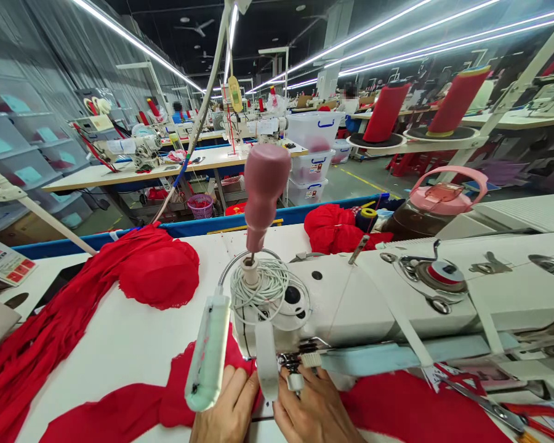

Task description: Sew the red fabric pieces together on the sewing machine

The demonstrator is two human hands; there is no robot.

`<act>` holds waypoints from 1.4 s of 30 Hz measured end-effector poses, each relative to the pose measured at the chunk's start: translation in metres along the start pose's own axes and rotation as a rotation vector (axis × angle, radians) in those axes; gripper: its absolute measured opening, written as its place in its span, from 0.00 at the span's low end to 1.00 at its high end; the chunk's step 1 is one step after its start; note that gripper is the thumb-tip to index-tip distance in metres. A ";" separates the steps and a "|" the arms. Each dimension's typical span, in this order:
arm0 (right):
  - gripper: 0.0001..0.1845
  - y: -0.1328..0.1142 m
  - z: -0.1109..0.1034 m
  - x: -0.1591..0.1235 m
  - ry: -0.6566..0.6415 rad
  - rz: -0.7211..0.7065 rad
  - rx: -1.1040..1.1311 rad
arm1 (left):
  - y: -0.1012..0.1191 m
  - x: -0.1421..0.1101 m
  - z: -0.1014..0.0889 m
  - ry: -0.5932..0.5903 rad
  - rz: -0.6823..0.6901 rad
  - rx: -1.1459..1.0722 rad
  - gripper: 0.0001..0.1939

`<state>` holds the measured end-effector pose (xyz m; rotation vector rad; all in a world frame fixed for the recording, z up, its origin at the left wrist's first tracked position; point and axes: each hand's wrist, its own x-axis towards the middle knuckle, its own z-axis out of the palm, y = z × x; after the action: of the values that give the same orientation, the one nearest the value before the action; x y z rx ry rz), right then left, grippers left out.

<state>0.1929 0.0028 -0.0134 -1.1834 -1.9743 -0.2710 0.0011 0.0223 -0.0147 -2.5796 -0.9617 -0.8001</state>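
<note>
Both bare hands are at work under the head of the white machine (351, 295), close to the table's (96, 344) near edge. The left hand (231, 403) lies on the red cloth (180, 387), fingers straight and close together; the right hand (307, 406) is just beside it, across the needle area, fingers bent and its tips partly behind the metal parts. Whether either one pinches the cloth or only presses it, I can't tell. The cloth runs out from beneath the left hand toward the near left corner. More red fabric (410, 406) spreads right of the right hand, along the near edge; I can't make out if it is the same piece.

A lamp (207, 354) hangs over the left hand. On top of the machine a pink-handled screwdriver (264, 191) stands upright amid coiled cord (258, 289). A red bundle (159, 277) lies on the table's left half, strips trailing to the left edge. Another heap (330, 227) sits by the far edge, near a pink-lidded bottle (415, 212). Scissors (489, 406) lie toward the near right corner.
</note>
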 end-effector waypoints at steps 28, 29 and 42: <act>0.11 0.000 -0.001 -0.007 -0.152 0.042 0.033 | 0.006 -0.004 0.001 -0.078 0.003 0.033 0.17; 0.10 0.001 -0.002 -0.006 -0.149 0.057 0.057 | 0.007 -0.003 0.000 -0.075 0.002 0.046 0.16; 0.10 0.006 -0.016 0.007 -0.279 0.000 0.040 | 0.025 0.010 -0.004 0.013 -0.071 0.132 0.17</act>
<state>0.2041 0.0019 0.0009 -1.2493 -2.2083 -0.0675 0.0227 0.0068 -0.0076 -2.4376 -1.0705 -0.7446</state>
